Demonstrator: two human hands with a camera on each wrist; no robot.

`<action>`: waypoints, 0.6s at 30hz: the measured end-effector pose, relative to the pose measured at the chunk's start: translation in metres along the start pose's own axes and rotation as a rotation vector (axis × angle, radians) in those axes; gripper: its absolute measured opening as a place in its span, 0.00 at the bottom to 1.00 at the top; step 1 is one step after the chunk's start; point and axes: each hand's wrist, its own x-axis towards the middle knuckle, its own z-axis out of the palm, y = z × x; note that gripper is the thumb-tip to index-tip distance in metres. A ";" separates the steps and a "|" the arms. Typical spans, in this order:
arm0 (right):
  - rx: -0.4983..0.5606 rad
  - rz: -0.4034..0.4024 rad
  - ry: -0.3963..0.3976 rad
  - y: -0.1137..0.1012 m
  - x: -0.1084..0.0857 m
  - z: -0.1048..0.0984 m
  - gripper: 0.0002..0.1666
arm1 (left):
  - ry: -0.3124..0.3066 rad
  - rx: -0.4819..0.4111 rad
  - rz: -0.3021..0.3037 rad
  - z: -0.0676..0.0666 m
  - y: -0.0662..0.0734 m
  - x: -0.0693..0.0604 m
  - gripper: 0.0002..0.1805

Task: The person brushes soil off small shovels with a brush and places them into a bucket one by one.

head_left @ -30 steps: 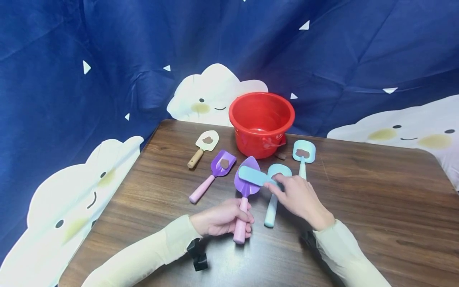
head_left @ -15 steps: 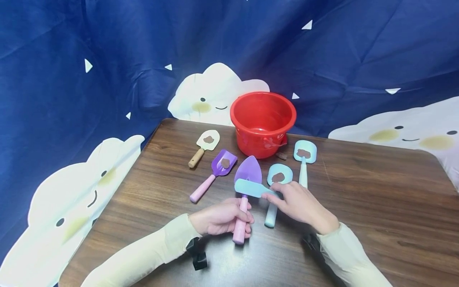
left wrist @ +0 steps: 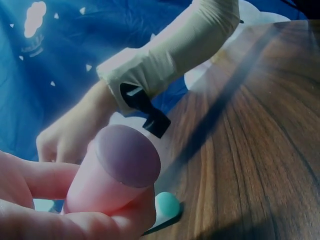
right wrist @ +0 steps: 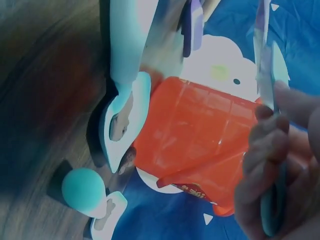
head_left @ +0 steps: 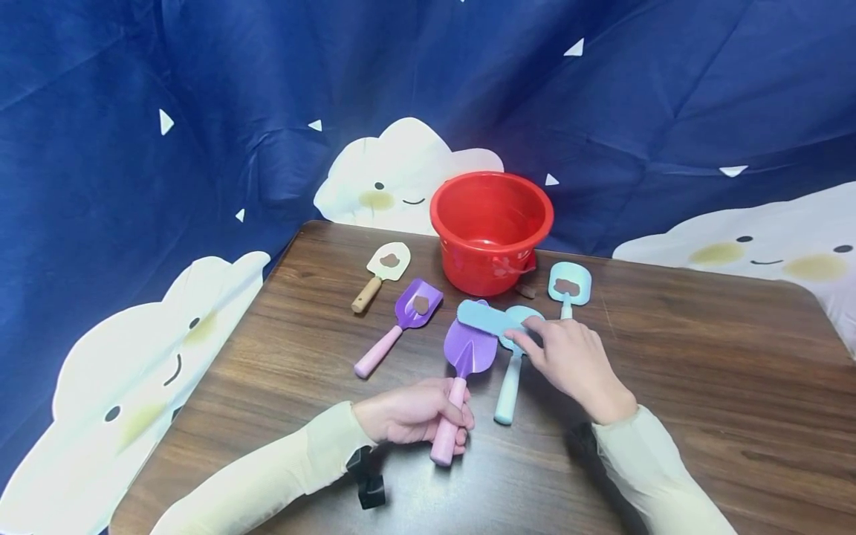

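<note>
The left hand (head_left: pixel 417 411) has its grip curled round the purple trowel's (head_left: pixel 468 353) pink handle (head_left: pixel 443 446). The right hand (head_left: pixel 576 368) pinches a flat blue scraper (head_left: pixel 484 317) that hides some of the trowel's tip; I can't tell if they touch. A blue shovel (head_left: pixel 509 390) on the desk (head_left: pixel 722 386) is partly covered too.

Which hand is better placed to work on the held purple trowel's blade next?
Likely the right hand: it holds the light-blue flat tool over the purple blade, while the left hand is occupied gripping the pink handle.
</note>
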 end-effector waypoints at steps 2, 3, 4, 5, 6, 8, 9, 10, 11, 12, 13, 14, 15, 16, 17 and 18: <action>-0.023 0.015 0.046 0.000 0.000 0.001 0.17 | -0.016 -0.012 -0.007 0.001 0.000 0.000 0.14; -0.029 0.020 0.064 0.000 0.000 0.002 0.17 | -0.021 -0.018 -0.010 0.001 0.000 0.001 0.13; -0.031 0.025 0.074 -0.001 0.000 0.002 0.18 | -0.024 -0.024 -0.012 0.001 0.000 0.001 0.13; -0.032 0.030 0.079 -0.001 0.000 0.003 0.18 | -0.026 -0.030 -0.016 0.001 0.000 0.001 0.13; -0.031 0.034 0.081 -0.002 0.000 0.004 0.19 | -0.029 -0.035 -0.017 0.001 0.000 0.002 0.13; -0.022 0.038 0.072 -0.004 -0.001 0.004 0.19 | -0.032 -0.041 -0.017 0.001 0.000 0.002 0.13; -0.011 0.035 0.061 -0.005 -0.002 0.003 0.18 | -0.035 -0.042 -0.016 0.001 0.000 0.003 0.13; 0.003 0.027 0.044 -0.006 -0.002 0.003 0.17 | -0.036 -0.043 -0.012 0.000 0.000 0.003 0.13; 0.018 0.016 0.026 -0.007 -0.003 0.002 0.16 | -0.037 -0.045 -0.008 0.000 0.000 0.003 0.13; 0.034 0.000 0.004 -0.008 -0.004 0.001 0.16 | -0.035 -0.048 -0.002 0.000 0.000 0.004 0.13; 0.052 -0.017 -0.023 -0.009 -0.005 0.001 0.16 | -0.034 -0.047 0.004 -0.001 0.001 0.003 0.14; 0.070 -0.037 -0.050 -0.011 -0.006 0.000 0.15 | -0.031 -0.046 0.014 -0.001 0.001 0.004 0.13; 0.091 -0.058 -0.081 -0.012 -0.007 -0.001 0.15 | -0.028 -0.049 0.021 -0.001 0.002 0.004 0.14; 0.106 -0.076 -0.109 -0.013 -0.008 -0.002 0.14 | -0.023 -0.049 0.029 -0.002 0.003 0.004 0.14; 0.115 -0.091 -0.130 -0.014 -0.009 -0.003 0.15 | -0.018 -0.053 0.032 -0.002 0.003 0.004 0.14; 0.119 -0.103 -0.148 -0.014 -0.009 -0.003 0.15 | -0.015 -0.054 0.035 -0.002 0.004 0.004 0.14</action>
